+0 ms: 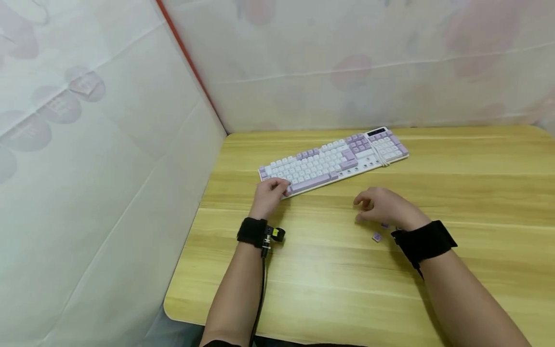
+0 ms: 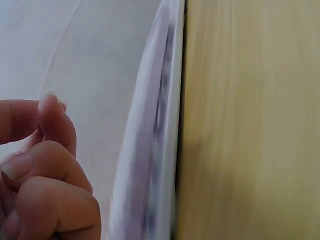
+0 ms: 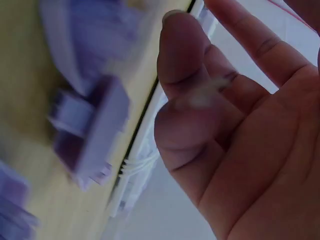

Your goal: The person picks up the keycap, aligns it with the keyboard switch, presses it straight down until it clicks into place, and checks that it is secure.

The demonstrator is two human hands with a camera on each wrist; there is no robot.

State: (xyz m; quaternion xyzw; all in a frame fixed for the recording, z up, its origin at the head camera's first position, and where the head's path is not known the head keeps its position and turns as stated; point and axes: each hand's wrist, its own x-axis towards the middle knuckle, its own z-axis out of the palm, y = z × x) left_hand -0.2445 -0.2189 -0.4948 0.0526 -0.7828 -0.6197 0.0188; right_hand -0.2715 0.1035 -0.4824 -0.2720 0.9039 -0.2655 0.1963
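A white and lilac keyboard [image 1: 310,166] lies at a slant on the wooden table. My left hand [image 1: 270,196] hovers over its near left corner. In the left wrist view the thumb meets the index fingertip and the other fingers [image 2: 57,205] are curled; nothing shows in the pinch. My right hand [image 1: 383,206] is raised to the right of the keyboard's near edge, its fingers loosely bent and nothing visible in them. Below it lie small purple keycaps [image 1: 376,236], partly hidden by the wrist. The right wrist view shows several keycaps [image 3: 97,130] up close, blurred.
A white cable [image 1: 376,150] is bundled across the keyboard's right part. Pale patterned cloth [image 1: 347,72] hangs behind the table [image 1: 321,270] and along its left side. A black cable [image 1: 261,294] runs down from the left wrist strap.
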